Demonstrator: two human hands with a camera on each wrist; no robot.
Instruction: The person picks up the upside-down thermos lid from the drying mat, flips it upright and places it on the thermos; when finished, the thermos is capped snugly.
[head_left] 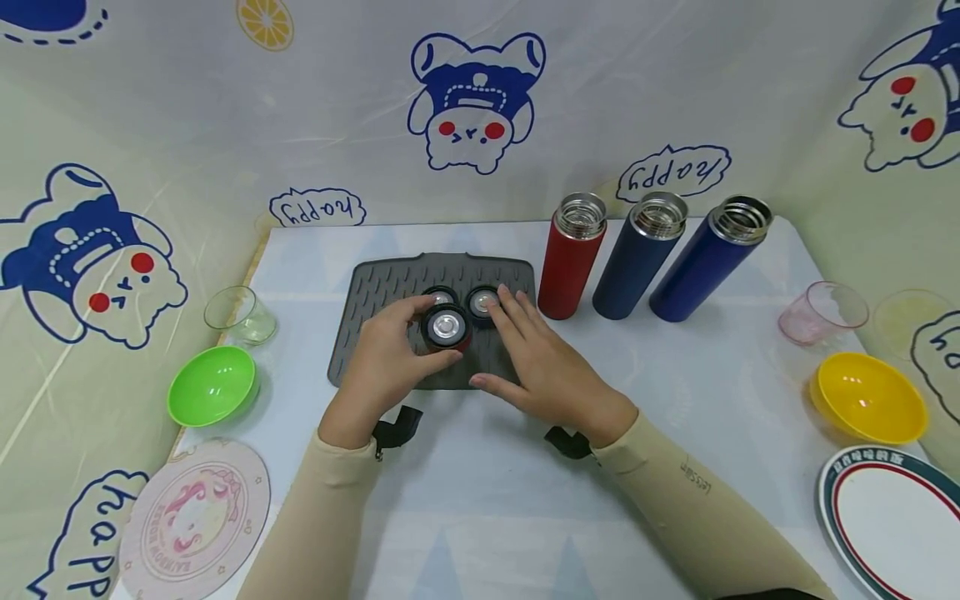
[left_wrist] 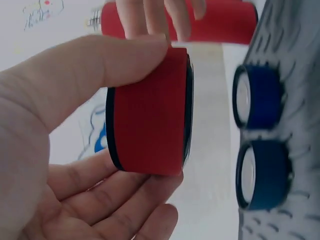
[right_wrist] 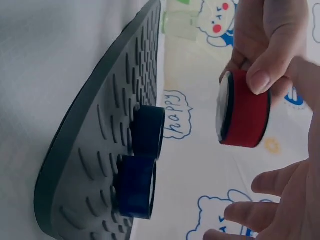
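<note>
The left hand (left_wrist: 30, 125) holds a short, red, cylindrical lid (left_wrist: 147, 120) with black rims between its thumb and fingers. Beyond the fingertips, apart from them, a dark-blue round lid (left_wrist: 267, 97) with a pale face and a teal-blue round lid (left_wrist: 272, 172) sit just beside each other on a grey, ridged mat (left_wrist: 307, 125). Past the thumb, fingers of the right hand (left_wrist: 156, 20) show before a red cylindrical bottle (left_wrist: 222, 22).

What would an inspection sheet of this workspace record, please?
Surface: white table, gray mat on it.
Job's things: red lid above the mat; blue lid and teal lid on it; red bottle, slate-blue bottle and deep-blue bottle upright, uncapped.
Clutter: green bowl, green cup, pink plate, yellow bowl, pink cup, white plate.
Hands: left hand grips the red lid; right hand holds nothing.
Cables: nothing seen.
Surroundings: cartoon-printed sheeting.
</note>
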